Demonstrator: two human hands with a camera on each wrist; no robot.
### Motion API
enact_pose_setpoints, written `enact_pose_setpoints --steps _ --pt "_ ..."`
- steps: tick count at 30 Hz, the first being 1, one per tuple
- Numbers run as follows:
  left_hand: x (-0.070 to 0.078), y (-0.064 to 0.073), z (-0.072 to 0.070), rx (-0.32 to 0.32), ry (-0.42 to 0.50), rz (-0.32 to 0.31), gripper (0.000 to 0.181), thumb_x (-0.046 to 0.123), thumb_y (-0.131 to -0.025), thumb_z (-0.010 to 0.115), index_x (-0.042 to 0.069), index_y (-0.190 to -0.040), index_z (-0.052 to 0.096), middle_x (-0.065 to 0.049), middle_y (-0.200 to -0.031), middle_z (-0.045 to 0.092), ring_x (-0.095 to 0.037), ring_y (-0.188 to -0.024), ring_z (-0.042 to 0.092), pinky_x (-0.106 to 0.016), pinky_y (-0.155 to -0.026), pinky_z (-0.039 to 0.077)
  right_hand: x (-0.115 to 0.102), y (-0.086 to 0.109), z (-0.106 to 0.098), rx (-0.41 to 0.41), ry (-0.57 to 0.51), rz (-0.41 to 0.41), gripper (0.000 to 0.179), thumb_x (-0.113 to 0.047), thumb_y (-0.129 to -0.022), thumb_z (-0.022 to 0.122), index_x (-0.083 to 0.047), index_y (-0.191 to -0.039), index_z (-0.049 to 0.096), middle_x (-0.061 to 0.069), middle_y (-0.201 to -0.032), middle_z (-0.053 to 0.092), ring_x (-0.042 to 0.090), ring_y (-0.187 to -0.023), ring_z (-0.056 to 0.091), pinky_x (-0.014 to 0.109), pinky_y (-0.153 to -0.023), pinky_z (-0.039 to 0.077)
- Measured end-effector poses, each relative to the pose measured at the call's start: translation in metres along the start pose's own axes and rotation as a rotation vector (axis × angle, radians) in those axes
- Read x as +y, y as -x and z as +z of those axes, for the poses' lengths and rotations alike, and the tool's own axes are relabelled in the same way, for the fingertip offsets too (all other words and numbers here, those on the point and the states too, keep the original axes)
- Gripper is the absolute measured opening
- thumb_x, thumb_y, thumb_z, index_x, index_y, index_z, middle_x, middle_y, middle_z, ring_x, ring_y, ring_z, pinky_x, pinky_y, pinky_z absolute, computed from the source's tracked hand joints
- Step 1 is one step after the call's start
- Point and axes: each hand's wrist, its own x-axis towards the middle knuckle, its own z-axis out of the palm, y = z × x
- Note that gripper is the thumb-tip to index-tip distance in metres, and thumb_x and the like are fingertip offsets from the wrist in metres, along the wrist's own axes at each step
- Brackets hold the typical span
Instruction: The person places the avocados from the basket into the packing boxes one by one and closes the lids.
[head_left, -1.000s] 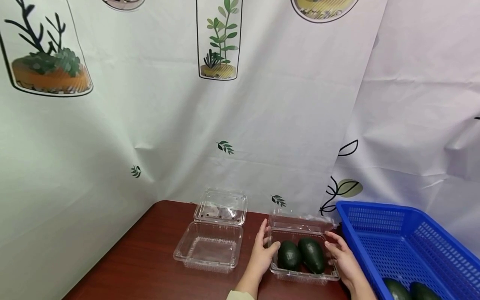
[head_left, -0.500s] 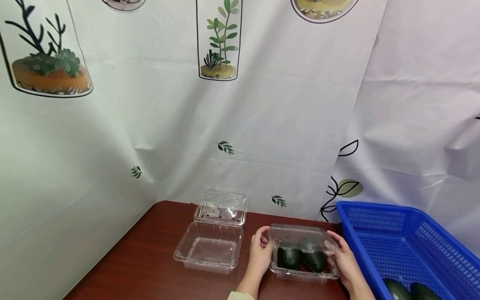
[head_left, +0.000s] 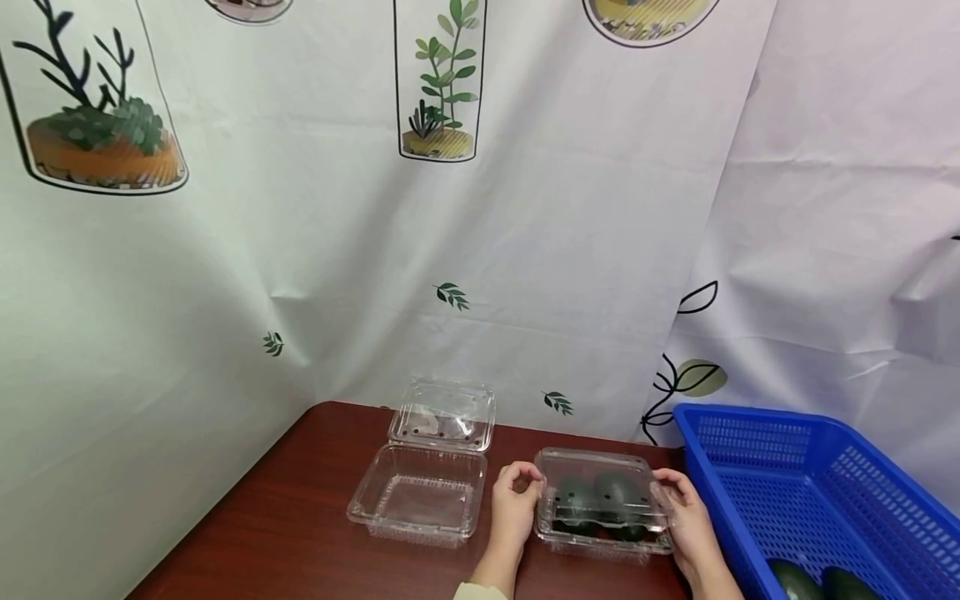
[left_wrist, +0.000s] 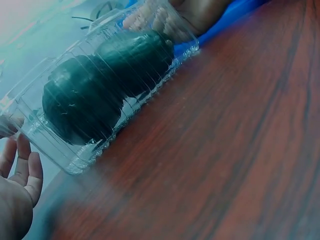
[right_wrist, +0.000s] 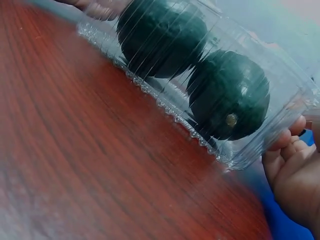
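A clear plastic clamshell container (head_left: 600, 458) stands on the table with its lid lowered over two dark green avocados (right_wrist: 230, 95). At its left edge, my left hand (head_left: 513, 517) pinches the rim between curled fingers and thumb. My right hand (head_left: 692, 529) grips the opposite edge, with some fingers seen through the plastic. Both wrist views show the avocados side by side inside the ribbed walls. Whether the lid is fully pressed onto the rim cannot be told.
Left of the hands, a second clear clamshell container (head_left: 367, 508) stands with its lid raised and nothing inside. A blue plastic basket (head_left: 738, 500) at the right holds more avocados (head_left: 847, 582). Behind the red-brown table (head_left: 285, 517) hangs a printed white cloth (head_left: 570, 250).
The raised lid has swung forward and down over the avocados. Both hands have followed it along the container's sides, and the left fingers have curled in at the edge.
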Motion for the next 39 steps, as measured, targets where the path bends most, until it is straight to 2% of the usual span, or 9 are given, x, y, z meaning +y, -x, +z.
enact_pose_setpoints --steps 6,9,10,15,22,29,34,37,39 --pt "-0.014 -0.003 0.0 0.009 0.024 -0.125 0.012 -0.011 -0.077 0.059 -0.001 -0.083 0.06 -0.005 -0.088 0.052 -0.013 -0.079 0.051 -0.022 -0.07 0.042 -0.007 -0.002 -0.004 0.002 -0.004 0.239 0.018 -0.025 -0.099 0.041 -0.036 -0.094 0.054 -0.016 -0.087 0.054 0.003 -0.071 0.05 0.021 -0.058 0.042" --pt "-0.014 -0.003 0.0 -0.004 0.048 -0.162 0.012 -0.008 -0.079 0.055 -0.001 -0.088 0.061 -0.006 -0.092 0.054 -0.018 -0.086 0.054 -0.025 -0.075 0.043 -0.008 -0.002 -0.006 -0.01 -0.017 0.303 0.018 -0.034 -0.1 0.036 -0.04 -0.098 0.053 -0.018 -0.095 0.05 0.002 -0.083 0.049 0.024 -0.067 0.04" --pt "-0.013 -0.002 0.0 -0.01 0.056 -0.165 0.014 -0.007 -0.08 0.053 -0.002 -0.09 0.061 -0.007 -0.094 0.055 -0.02 -0.089 0.056 -0.026 -0.076 0.044 -0.008 -0.002 -0.007 -0.026 -0.018 0.306 0.017 -0.036 -0.099 0.036 -0.041 -0.101 0.052 -0.019 -0.099 0.048 0.001 -0.088 0.047 0.027 -0.076 0.039" --pt "-0.011 -0.001 -0.001 -0.056 0.095 -0.172 0.022 0.001 -0.085 0.049 -0.005 -0.102 0.061 -0.015 -0.108 0.059 -0.027 -0.103 0.056 -0.028 -0.083 0.044 -0.006 -0.003 -0.008 -0.066 -0.022 0.274 0.018 -0.033 -0.099 0.039 -0.039 -0.114 0.047 -0.022 -0.103 0.046 -0.001 -0.096 0.042 0.039 -0.089 0.027" --pt "-0.014 0.0 0.001 -0.137 0.12 -0.213 0.044 -0.003 -0.077 0.049 -0.004 -0.121 0.053 -0.021 -0.126 0.052 -0.033 -0.119 0.047 -0.02 -0.087 0.039 -0.004 -0.003 -0.008 -0.091 -0.078 0.195 0.03 -0.014 -0.098 0.037 -0.031 -0.121 0.041 -0.023 -0.1 0.057 0.0 -0.092 0.05 0.028 -0.081 0.035" --pt "-0.018 -0.001 0.002 -0.161 0.152 -0.224 0.052 -0.002 -0.079 0.049 -0.008 -0.13 0.041 -0.027 -0.135 0.04 -0.038 -0.124 0.041 -0.034 -0.095 0.038 -0.003 -0.006 -0.006 -0.085 -0.049 0.19 0.042 -0.004 -0.092 0.035 -0.024 -0.129 0.036 -0.025 -0.101 0.053 0.001 -0.093 0.048 0.027 -0.075 0.04" --pt "-0.019 -0.001 0.003 -0.04 0.05 -0.207 0.044 0.002 -0.076 0.058 -0.004 -0.118 0.044 -0.023 -0.116 0.045 -0.032 -0.097 0.056 -0.032 -0.081 0.046 -0.005 -0.004 -0.004 -0.04 0.033 0.172 0.043 -0.004 -0.093 0.037 -0.015 -0.134 0.032 -0.023 -0.096 0.053 0.0 -0.089 0.049 0.025 -0.075 0.04" --pt "-0.019 0.0 0.003 0.012 -0.022 -0.235 0.027 0.006 -0.075 0.063 0.0 -0.096 0.048 -0.009 -0.088 0.047 -0.016 -0.07 0.052 -0.025 -0.059 0.045 -0.006 -0.003 0.001 0.028 0.145 0.144 0.046 -0.006 -0.092 0.039 -0.003 -0.136 0.031 -0.016 -0.088 0.052 0.001 -0.079 0.05 0.023 -0.068 0.041" --pt "-0.018 0.0 0.002 0.003 -0.039 -0.26 0.02 0.009 -0.076 0.064 0.003 -0.085 0.047 -0.002 -0.073 0.045 -0.011 -0.058 0.048 -0.022 -0.05 0.042 -0.007 -0.002 0.004 0.071 0.221 0.133 0.047 -0.006 -0.09 0.039 0.001 -0.136 0.032 -0.008 -0.079 0.05 0.003 -0.068 0.048 0.022 -0.061 0.042"
